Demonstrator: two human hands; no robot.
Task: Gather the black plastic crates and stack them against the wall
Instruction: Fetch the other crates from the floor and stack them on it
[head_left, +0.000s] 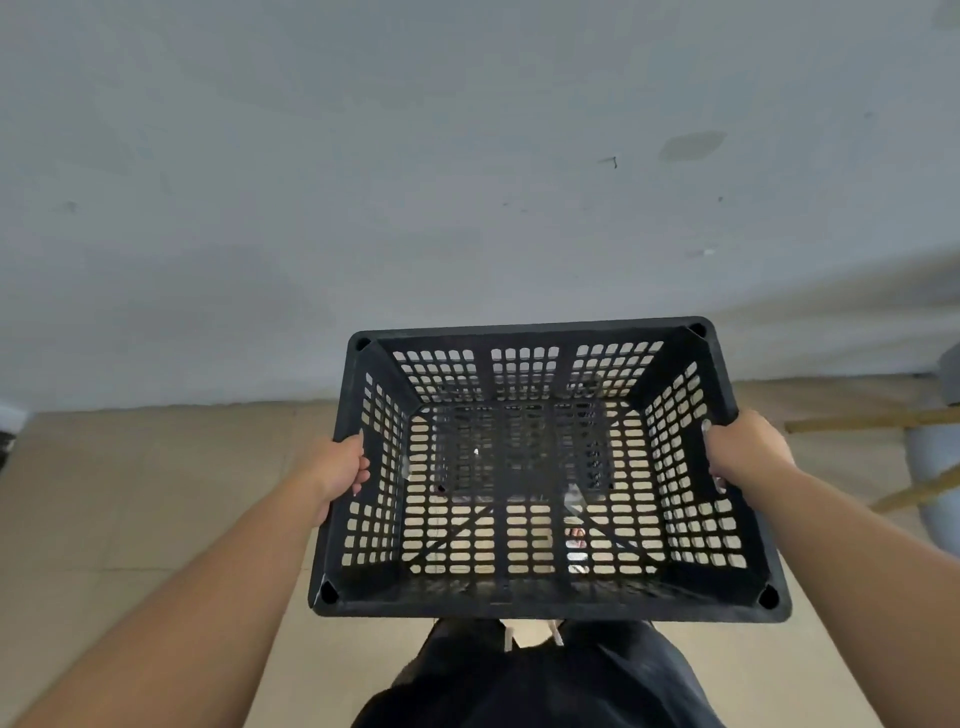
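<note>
I carry one black plastic crate (540, 605) in front of me, open side up, with slotted walls and floor. My left hand (340, 467) grips its left rim, fingers curled over the edge. My right hand (745, 452) grips the right rim the same way. The crate hangs in the air above a tan floor, its far edge close to a grey-white wall (467, 182). Through the crate's slotted floor a darker grid shows below, perhaps another crate; I cannot tell for sure.
The wall meets the tan tiled floor (156, 493) just beyond the crate. At the right stand a grey rounded object (935, 467) and wooden poles (872, 421) lying across it. My dark-clothed legs (540, 680) show below the crate.
</note>
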